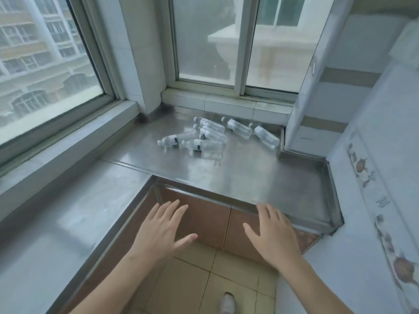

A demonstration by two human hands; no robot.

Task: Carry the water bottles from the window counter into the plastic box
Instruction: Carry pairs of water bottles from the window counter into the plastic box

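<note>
Foot: a white shoe [227,303] is seen at 6 o'clock on the beige tiled floor [229,275].
Left hand: the bare left hand [158,232] is held out at 7 o'clock in front of the brown cabinet doors [204,214], fingers spread and straight; nothing is grasped.
Right hand: the bare right hand [275,236] is held out at 5 o'clock, just short of the counter's front edge, fingers straight and released; nothing is held.
Counter: the stainless-steel window counter [260,177] is met beyond the fingertips and runs up to the white tiled ledge under the sliding window [226,41].
Bottles: the small clear plastic water bottles with white caps [210,138] lie on their sides at 12 o'clock, well apart from both hands; about five are heaped and touching, two more [239,128] [266,136] lie just beside them at 1 o'clock.
Plastic box: not in view.
Step in hand: judged to be the reach toward the bottles, with none picked up yet.
Next move: both hands would need to be carried forward over the counter and closed round bottles; several could be gathered at once from the heap, though smooth round bodies may roll when nudged.
</note>
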